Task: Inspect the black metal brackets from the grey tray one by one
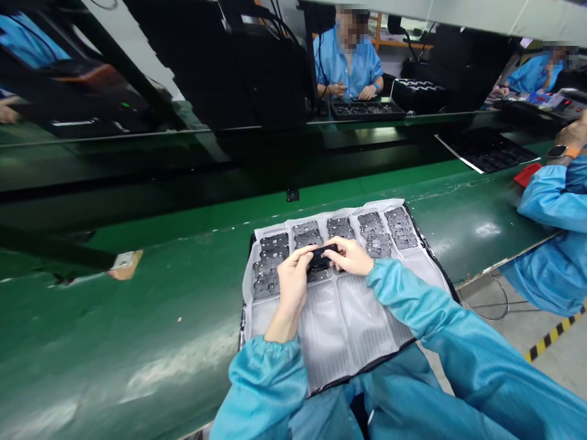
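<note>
Holds black part (321, 259) between left hand (293, 276) and right hand (352, 256), neither nearer, fingers closed on opposite ends; runs roughly crosswise along long axis, slanting outward rightward.

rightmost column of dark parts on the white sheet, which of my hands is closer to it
Right. Your right hand is just left of that column; your left hand is farther left, beyond the right one.

1. The head view looks from above and behind the left grip (293, 269) and right grip (349, 255).
2. It faces forward and down, across the tabletop (183, 330).
3. Both grips sit fairly near.
</note>
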Available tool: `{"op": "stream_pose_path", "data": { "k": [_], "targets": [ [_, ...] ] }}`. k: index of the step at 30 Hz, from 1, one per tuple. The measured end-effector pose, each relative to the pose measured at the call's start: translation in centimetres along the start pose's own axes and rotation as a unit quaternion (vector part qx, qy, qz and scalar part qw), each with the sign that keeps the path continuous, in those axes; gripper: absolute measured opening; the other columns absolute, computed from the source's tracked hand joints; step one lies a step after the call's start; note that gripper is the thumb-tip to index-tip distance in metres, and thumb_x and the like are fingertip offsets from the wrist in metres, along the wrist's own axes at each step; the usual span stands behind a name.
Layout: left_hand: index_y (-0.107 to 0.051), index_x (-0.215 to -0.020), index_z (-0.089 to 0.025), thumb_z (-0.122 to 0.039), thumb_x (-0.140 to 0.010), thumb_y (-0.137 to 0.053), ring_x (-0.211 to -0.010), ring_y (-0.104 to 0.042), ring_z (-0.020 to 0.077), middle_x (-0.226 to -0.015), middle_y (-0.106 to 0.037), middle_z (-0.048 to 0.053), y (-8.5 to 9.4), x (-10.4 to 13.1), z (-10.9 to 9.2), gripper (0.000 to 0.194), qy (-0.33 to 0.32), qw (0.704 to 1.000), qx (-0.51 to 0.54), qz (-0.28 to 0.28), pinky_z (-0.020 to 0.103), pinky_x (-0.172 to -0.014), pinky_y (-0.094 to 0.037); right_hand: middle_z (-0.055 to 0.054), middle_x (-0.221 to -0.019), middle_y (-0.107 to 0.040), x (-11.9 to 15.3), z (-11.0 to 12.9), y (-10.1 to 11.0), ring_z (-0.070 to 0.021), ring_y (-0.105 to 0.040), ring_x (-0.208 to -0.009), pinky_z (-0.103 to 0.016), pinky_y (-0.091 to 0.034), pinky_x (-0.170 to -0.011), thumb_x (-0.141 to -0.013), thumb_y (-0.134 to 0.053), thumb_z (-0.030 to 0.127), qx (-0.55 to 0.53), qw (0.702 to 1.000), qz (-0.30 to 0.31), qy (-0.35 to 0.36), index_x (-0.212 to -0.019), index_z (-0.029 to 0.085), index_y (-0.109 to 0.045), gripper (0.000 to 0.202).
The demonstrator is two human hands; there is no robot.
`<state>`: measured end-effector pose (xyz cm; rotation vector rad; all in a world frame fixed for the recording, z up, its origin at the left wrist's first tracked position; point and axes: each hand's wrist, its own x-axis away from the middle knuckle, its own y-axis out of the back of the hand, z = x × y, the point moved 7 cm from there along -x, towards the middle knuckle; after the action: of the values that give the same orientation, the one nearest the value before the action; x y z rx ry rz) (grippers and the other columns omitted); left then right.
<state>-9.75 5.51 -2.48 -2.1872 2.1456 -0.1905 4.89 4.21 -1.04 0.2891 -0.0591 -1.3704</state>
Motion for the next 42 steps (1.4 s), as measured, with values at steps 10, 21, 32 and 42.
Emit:
{"op": "stream_pose_path", "data": {
  "k": [10, 21, 32, 42],
  "targets": [
    [-0.058, -0.113, -0.015, -0.035, -0.077, -0.066, -0.089, -0.065, 0.0185, -0.109, -0.067, 0.013, -1.9, 0.4, -0.1, 0.042, 0.036, 0.993, 0.064, 0.095, 0.026, -0.068, -0.051, 0.006, -0.058, -0.051, 2.3, 3.2, 15.6, -0.0104, -0.055, -0.048, -0.019, -0.041, -0.043, -0.083, -0.063, 0.04, 0.114, 0.985, -0.132, -0.013, -0.104, 0.018, -0.058, 0.032],
    [-0.062, -0.09, -0.012, -0.032, -0.073, -0.067, -0.064, -0.061, 0.0129, -0.087, -0.069, 0.009, -2.9, 1.0, -0.2, 0.027, 0.036, 0.992, 0.03, 0.12, 0.022, -0.051, -0.045, 0.003, -0.053, -0.052, 12.4, -4.3, 21.7, -0.0114, -0.043, -0.044, -0.025, -0.037, -0.045, -0.082, -0.058, 0.048, 0.229, 0.945, -0.2, -0.116, -0.095, 0.016, -0.068, 0.036],
    [-0.062, -0.088, -0.013, -0.033, -0.076, -0.064, -0.058, -0.059, 0.0116, -0.078, -0.068, 0.007, -2.6, 1.1, -0.8, 0.024, 0.026, 0.99, 0.032, 0.137, 0.021, -0.05, -0.044, -0.007, -0.097, -0.069, 11.6, -1.4, 21.6, -0.0223, -0.06, -0.095, -0.039, -0.046, -0.088, -0.086, -0.058, 0.035, 0.417, 0.897, -0.142, 0.016, -0.086, 0.021, -0.071, 0.019],
    [-0.063, -0.087, -0.013, -0.033, -0.075, -0.064, -0.056, -0.059, 0.0116, -0.076, -0.068, 0.007, -3.1, 1.5, -0.6, 0.023, 0.025, 0.987, 0.023, 0.158, 0.021, -0.048, -0.042, -0.012, -0.12, -0.057, 7.6, 0.9, 16.1, -0.0269, -0.052, -0.115, -0.045, -0.042, -0.101, -0.08, -0.067, 0.038, 0.429, 0.902, -0.013, 0.052, -0.12, 0.02, -0.056, 0.045]
  ]
}}
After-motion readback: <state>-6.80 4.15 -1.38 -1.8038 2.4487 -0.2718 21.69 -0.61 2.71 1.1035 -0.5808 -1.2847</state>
